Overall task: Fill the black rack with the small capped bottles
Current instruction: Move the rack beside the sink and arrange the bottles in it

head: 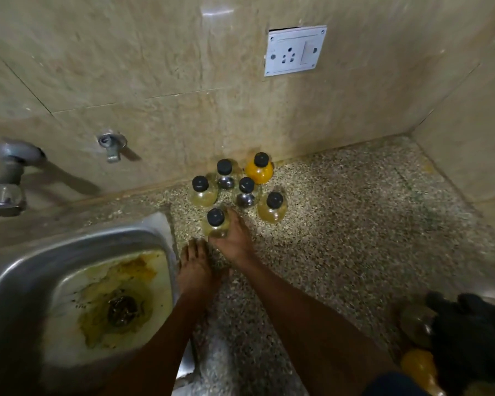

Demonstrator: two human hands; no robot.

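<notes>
Several small bottles with black caps stand grouped on the speckled counter [340, 224] near the back wall. One holds orange liquid [259, 169]; the others are pale yellow or clear. My right hand [235, 238] grips the nearest pale bottle [216, 224] from its right side. My left hand [196, 267] rests flat on the counter just below it, fingers straight, holding nothing. The black rack [469, 332] sits blurred at the lower right corner, with a pale bottle [417, 324] and an orange one [419, 364] at its left side.
A stained steel sink [77, 281] fills the lower left, right beside my left hand. Two taps [7, 181] [112, 144] project from the tiled wall. A white socket plate [295, 50] hangs on the wall above the bottles. A side wall closes the right.
</notes>
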